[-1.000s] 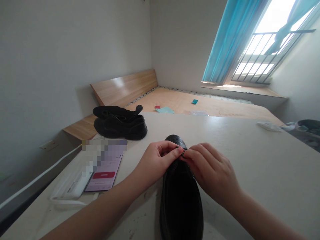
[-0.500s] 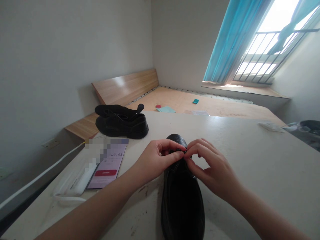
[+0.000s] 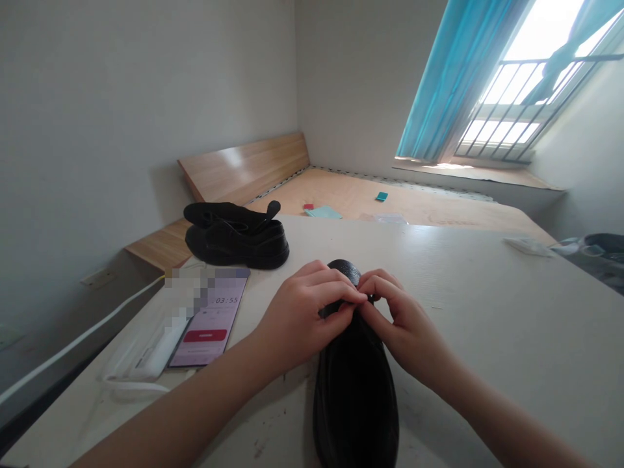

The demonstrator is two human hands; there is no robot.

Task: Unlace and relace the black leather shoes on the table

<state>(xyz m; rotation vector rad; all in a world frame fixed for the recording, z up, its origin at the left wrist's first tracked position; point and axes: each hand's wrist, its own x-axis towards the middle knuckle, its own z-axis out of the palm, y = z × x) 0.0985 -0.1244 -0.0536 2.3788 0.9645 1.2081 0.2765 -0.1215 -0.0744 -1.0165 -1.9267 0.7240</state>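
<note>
A black shoe lies on the white table with its toe pointing away from me and its dark opening nearest. Over its lace area, my left hand is closed, thumb and fingertips pinched together. My right hand meets it there from the right, also pinching. The fingertips of both hands touch or nearly touch. What they pinch is too small and dark to make out. Behind and to the left stands another black shoe, with a dark insole-like piece and a round-ended black strip on top.
On the white table, a phone with a timer and a clear plastic case with a white cable lie at the left. A clear plastic wrapper is at the right. Beyond are a wooden surface and a blue curtain.
My left hand has turned, its fingers now more curled over the shoe's front. My right hand has shifted slightly left, with its fingers bunched closer. The timer moved from 03:53 to 03:55.
</note>
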